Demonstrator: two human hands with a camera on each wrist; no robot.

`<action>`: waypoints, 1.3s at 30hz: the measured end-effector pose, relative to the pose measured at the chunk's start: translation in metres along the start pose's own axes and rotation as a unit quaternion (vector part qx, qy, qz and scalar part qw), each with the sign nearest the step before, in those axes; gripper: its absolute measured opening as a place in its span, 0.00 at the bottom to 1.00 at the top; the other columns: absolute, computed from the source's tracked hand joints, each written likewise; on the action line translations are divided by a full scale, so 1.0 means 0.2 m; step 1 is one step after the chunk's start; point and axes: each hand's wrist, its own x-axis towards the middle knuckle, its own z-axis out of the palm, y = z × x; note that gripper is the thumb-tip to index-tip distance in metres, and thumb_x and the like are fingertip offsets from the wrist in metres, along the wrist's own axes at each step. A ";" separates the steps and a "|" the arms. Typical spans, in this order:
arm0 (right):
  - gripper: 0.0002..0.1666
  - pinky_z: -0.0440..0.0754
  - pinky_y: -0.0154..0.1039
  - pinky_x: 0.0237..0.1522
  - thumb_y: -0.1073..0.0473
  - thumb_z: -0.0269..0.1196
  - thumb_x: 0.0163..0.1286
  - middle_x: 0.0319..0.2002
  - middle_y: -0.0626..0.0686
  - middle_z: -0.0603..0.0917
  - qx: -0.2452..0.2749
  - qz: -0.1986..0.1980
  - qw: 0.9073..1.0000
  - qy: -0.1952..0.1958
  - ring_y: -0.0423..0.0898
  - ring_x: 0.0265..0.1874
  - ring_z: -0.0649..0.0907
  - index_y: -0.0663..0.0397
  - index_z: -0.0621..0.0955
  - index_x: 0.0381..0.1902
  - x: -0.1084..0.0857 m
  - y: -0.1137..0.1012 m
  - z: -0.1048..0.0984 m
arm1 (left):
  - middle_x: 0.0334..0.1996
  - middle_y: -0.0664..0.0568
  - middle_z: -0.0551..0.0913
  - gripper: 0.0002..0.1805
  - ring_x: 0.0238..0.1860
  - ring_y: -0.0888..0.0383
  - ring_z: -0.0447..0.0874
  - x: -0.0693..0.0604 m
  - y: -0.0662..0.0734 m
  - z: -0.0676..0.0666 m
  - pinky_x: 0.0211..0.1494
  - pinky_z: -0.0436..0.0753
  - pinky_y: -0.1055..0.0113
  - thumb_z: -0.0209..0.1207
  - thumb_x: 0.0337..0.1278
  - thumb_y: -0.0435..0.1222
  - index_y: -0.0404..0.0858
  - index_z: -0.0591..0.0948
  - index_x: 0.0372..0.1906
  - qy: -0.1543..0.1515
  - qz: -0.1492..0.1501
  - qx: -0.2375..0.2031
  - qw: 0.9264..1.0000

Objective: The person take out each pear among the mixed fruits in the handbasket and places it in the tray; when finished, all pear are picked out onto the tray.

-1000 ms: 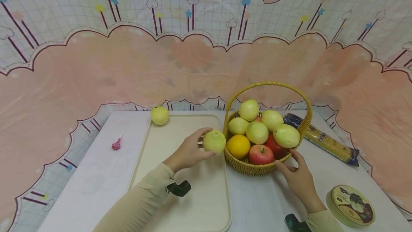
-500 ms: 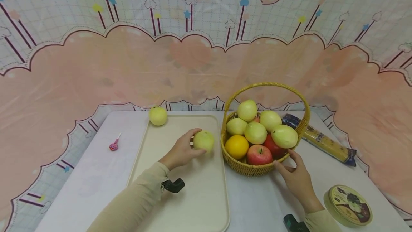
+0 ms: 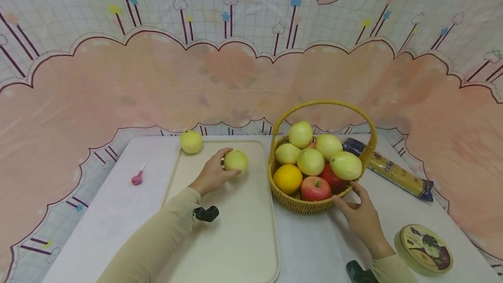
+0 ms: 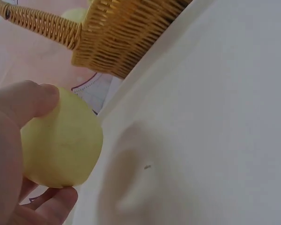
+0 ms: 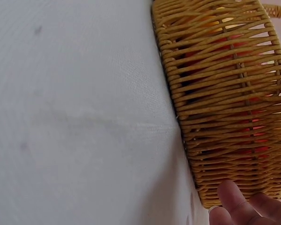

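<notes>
A pale green fruit is hovering above the tray, the left hand pinching it; toward the desk's far-right corner, the right hand, thumb and forefinger spread, is touching the basket.

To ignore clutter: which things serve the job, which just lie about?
Likely job:
held round green fruit
cream rectangular tray
matching fruit at its corner
yellow wicker fruit basket

Likely clutter:
pink wrapped lollipop
round golden tin
long blue-yellow packet
</notes>
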 end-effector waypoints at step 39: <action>0.55 0.81 0.40 0.38 0.36 0.62 0.69 0.75 0.67 0.55 0.011 0.006 1.000 0.002 0.61 0.58 0.78 0.55 0.50 0.79 0.01 0.01 0.01 | 0.69 0.33 0.64 0.43 0.69 0.39 0.62 0.22 -0.17 -0.07 0.72 0.61 0.46 0.69 0.55 0.34 0.30 0.62 0.73 0.138 -0.068 -0.005 0.988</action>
